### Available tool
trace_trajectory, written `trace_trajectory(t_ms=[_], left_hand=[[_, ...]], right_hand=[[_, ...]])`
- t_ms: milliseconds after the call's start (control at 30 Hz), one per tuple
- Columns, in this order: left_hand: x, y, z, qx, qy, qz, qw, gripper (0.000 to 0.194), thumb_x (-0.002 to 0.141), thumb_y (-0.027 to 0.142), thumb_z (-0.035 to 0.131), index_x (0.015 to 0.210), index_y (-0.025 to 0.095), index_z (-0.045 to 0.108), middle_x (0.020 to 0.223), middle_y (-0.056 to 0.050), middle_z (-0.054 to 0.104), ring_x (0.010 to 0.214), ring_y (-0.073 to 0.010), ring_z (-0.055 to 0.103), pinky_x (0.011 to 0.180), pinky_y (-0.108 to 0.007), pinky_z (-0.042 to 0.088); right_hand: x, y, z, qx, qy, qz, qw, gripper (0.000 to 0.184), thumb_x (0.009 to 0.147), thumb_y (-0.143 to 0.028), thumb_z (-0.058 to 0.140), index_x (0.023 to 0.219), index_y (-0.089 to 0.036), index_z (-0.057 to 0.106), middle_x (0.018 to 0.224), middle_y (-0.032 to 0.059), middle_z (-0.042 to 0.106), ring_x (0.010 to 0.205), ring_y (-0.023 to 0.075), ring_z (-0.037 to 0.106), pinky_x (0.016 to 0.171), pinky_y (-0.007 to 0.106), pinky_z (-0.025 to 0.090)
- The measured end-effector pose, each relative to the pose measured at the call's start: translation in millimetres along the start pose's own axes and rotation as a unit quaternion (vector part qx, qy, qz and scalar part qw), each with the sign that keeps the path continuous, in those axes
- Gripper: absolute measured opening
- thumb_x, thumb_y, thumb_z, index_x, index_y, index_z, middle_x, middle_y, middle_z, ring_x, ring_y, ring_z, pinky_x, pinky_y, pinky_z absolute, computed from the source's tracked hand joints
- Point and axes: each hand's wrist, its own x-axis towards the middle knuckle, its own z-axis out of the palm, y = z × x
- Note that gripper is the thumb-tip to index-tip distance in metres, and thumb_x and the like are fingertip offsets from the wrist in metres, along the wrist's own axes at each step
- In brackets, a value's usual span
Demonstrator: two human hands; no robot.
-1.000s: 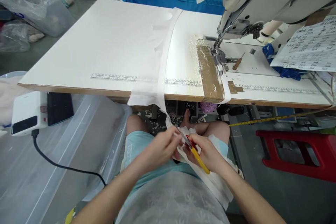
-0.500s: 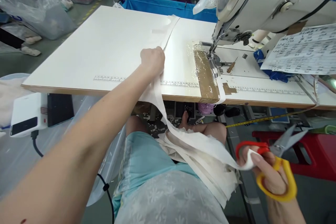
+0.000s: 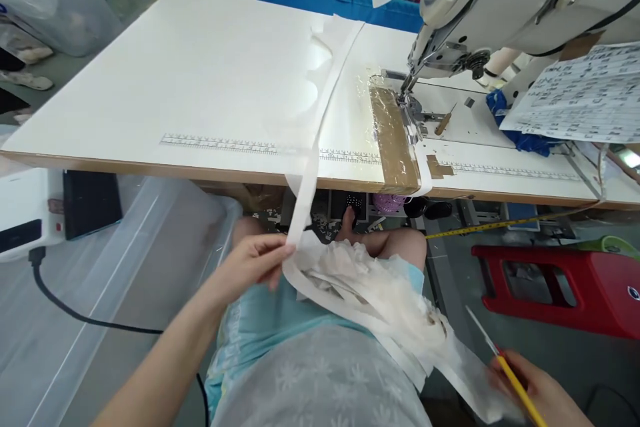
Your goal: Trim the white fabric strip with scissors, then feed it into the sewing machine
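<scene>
Back from the tabletop point(image 3: 200, 73), left hand point(image 3: 253, 263) pinches fabric point(image 3: 304, 203) near clear bin point(image 3: 145, 233); right hand point(image 3: 547, 390) clasps scissors point(image 3: 516, 383).

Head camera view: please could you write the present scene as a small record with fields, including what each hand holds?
Left hand: pinches long white fabric strip
Right hand: holds scissors with yellow and red handles; grip on cloth unclear, blurred
Strip position: hangs over front edge of white tabletop
Lap: crumpled whitish fabric
Tabletop, right part: white sewing machine, small wooden-handled tool
Floor, right: red plastic stool
</scene>
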Motion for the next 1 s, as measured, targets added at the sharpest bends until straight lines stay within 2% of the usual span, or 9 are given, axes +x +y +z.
trace_trajectory(t_ms=[100, 200, 300, 367, 500, 600, 733, 833, 1000], left_hand=[[-1, -15, 22.6, -0.051, -0.026, -0.027, 0.998, 0.040, 0.082, 0.056, 0.065, 0.089, 0.017, 0.068, 0.064, -0.006, 0.071, 0.058, -0.0179, 0.064, 0.052, -0.024, 0.049], [-5, -19, 41.4, -0.084, -0.045, -0.045, 0.994, 0.046, 0.081, 0.058, 0.065, 0.102, 0.018, 0.064, 0.080, -0.007, 0.074, 0.075, -0.0235, 0.073, 0.066, -0.029, 0.057], [-10, -21, 50.3, -0.099, -0.040, -0.037, 0.994, 0.044, 0.083, 0.059, 0.064, 0.103, 0.019, 0.060, 0.078, -0.003, 0.072, 0.069, -0.0222, 0.073, 0.064, -0.028, 0.058], [-11, -24, 51.6, -0.101, -0.025, -0.025, 0.994, 0.043, 0.084, 0.060, 0.063, 0.094, 0.018, 0.061, 0.070, -0.002, 0.069, 0.062, -0.0201, 0.071, 0.056, -0.024, 0.054], [-13, -25, 49.5, -0.103, -0.002, -0.024, 0.994, 0.043, 0.082, 0.059, 0.065, 0.084, 0.016, 0.061, 0.055, -0.001, 0.065, 0.052, -0.0160, 0.066, 0.044, -0.019, 0.041], [-13, -23, 48.5, -0.130, -0.006, -0.041, 0.991, 0.043, 0.080, 0.058, 0.068, 0.083, 0.016, 0.061, 0.058, -0.003, 0.068, 0.055, -0.0173, 0.067, 0.047, -0.020, 0.044], [-13, -21, 48.9, -0.144, -0.005, -0.046, 0.988, 0.044, 0.081, 0.059, 0.067, 0.086, 0.015, 0.063, 0.066, -0.007, 0.072, 0.065, -0.0207, 0.070, 0.054, -0.023, 0.049], [-12, -21, 48.6, -0.139, -0.002, -0.047, 0.989, 0.045, 0.082, 0.060, 0.065, 0.082, 0.015, 0.062, 0.065, -0.008, 0.072, 0.065, -0.0207, 0.070, 0.055, -0.024, 0.049], [-11, -25, 46.4, -0.145, -0.009, -0.041, 0.989, 0.044, 0.082, 0.059, 0.066, 0.081, 0.015, 0.063, 0.065, -0.009, 0.073, 0.063, -0.0196, 0.070, 0.055, -0.023, 0.049]], right_hand=[[17, -38, 19, 0.027, -0.059, -0.019, 0.998, 0.042, 0.074, -0.068, 0.061, 0.070, -0.026, 0.055, 0.057, 0.0041, 0.059, 0.054, 0.0234, 0.061, 0.048, 0.030, 0.049], [34, -96, 37, 0.108, -0.198, -0.109, 0.968, 0.044, 0.089, -0.064, 0.045, 0.075, -0.023, 0.048, 0.065, 0.0015, 0.054, 0.059, 0.0174, 0.055, 0.056, 0.027, 0.048], [54, -148, 50, 0.115, -0.311, -0.205, 0.921, 0.047, 0.090, -0.065, 0.047, 0.071, -0.022, 0.040, 0.065, -0.0032, 0.043, 0.057, 0.0123, 0.041, 0.051, 0.024, 0.037], [69, -171, 56, 0.080, -0.342, -0.259, 0.900, 0.049, 0.089, -0.065, 0.049, 0.070, -0.022, 0.037, 0.066, -0.0047, 0.039, 0.058, 0.0110, 0.035, 0.051, 0.023, 0.031], [93, -194, 64, -0.003, -0.364, -0.342, 0.866, 0.049, 0.090, -0.063, 0.050, 0.068, -0.021, 0.035, 0.063, -0.0057, 0.036, 0.057, 0.0105, 0.035, 0.051, 0.024, 0.026], [103, -203, 67, -0.043, -0.377, -0.358, 0.853, 0.048, 0.090, -0.060, 0.051, 0.067, -0.021, 0.034, 0.061, -0.0059, 0.036, 0.056, 0.0103, 0.034, 0.050, 0.024, 0.022], [107, -212, 68, -0.049, -0.374, -0.357, 0.855, 0.048, 0.088, -0.058, 0.054, 0.066, -0.022, 0.033, 0.057, -0.0069, 0.033, 0.053, 0.0100, 0.031, 0.048, 0.025, 0.019], [106, -215, 69, -0.072, -0.341, -0.365, 0.863, 0.049, 0.086, -0.060, 0.057, 0.064, -0.022, 0.034, 0.055, -0.0073, 0.032, 0.051, 0.0097, 0.029, 0.048, 0.026, 0.018], [99, -216, 71, -0.141, -0.241, -0.387, 0.879, 0.050, 0.085, -0.061, 0.061, 0.064, -0.021, 0.037, 0.055, -0.0059, 0.037, 0.049, 0.0099, 0.028, 0.050, 0.027, 0.015]])
